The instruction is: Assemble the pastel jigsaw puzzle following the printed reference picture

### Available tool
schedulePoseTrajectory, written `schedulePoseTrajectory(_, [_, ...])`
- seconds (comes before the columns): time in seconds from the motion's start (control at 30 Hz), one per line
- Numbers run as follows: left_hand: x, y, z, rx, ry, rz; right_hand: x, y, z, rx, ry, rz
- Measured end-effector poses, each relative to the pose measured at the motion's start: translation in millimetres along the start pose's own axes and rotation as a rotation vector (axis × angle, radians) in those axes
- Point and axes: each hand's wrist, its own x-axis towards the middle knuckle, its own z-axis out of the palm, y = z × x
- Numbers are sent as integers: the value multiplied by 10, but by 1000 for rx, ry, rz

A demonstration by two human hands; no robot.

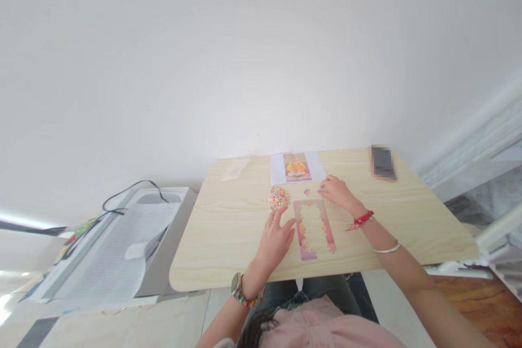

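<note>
Right hand point(334, 191) pinches a tiny, light puzzle piece point(320, 192) flat on the bench point(228, 228); left hand point(275, 239) rests open beside the thin frame point(314, 228).

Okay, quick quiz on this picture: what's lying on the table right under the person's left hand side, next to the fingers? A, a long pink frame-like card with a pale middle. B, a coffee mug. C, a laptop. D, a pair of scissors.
A: the left hand rests flat on the table with its fingers touching the edge of the long pink card, whose middle is pale.
</note>
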Motion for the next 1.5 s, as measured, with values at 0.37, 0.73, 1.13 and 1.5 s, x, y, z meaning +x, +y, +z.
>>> schedulePoseTrajectory(0.37, [-61,-22,63,-30,-34,-14,-2,50,43,-15,-75,-9])
schedulePoseTrajectory(0.73, [-102,-37,81,-25,-56,-38,41,172,-35,139,-142,-221])
schedulePoseTrajectory(1.13, [-102,29,11,-53,-85,-48,121,300,-21,0,-118,-238])
schedulePoseTrajectory(1.5, [-169,179,-2,-89,-138,-32,5,235,-159,-42,-129,-267])
